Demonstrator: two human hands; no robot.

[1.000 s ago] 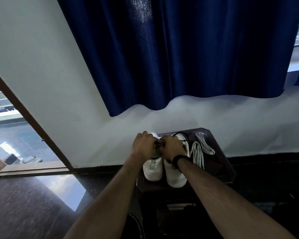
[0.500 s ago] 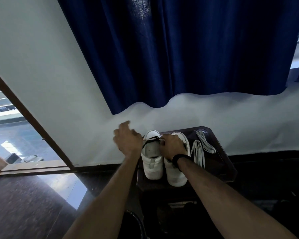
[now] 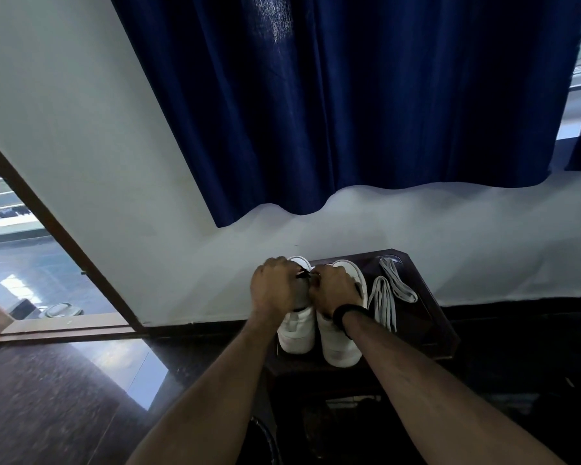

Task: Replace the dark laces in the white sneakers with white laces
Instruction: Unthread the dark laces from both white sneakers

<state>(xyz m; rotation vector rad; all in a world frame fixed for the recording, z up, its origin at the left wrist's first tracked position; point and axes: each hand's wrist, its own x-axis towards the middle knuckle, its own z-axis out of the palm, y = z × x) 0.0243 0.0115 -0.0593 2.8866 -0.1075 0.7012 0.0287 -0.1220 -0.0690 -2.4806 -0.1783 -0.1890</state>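
Two white sneakers stand side by side on a small dark table (image 3: 430,317), the left sneaker (image 3: 297,333) and the right sneaker (image 3: 339,344). My left hand (image 3: 274,286) and my right hand (image 3: 334,290) meet over the left sneaker's top, both with fingers curled. Between them a short piece of dark lace (image 3: 304,274) shows, pinched by both hands. My right wrist wears a black band. Two white laces (image 3: 384,303) lie loose on the table to the right of the shoes. The hands hide most of the eyelets.
A dark blue curtain (image 3: 349,105) hangs on the white wall behind the table. A brown door frame (image 3: 64,236) opens to the left, with a glossy dark floor (image 3: 47,407) below. A window edge shows at the far right.
My left hand, which had swung out to the left with the dark lace stretched from the left sneaker, has come back in beside my right hand over that shoe.
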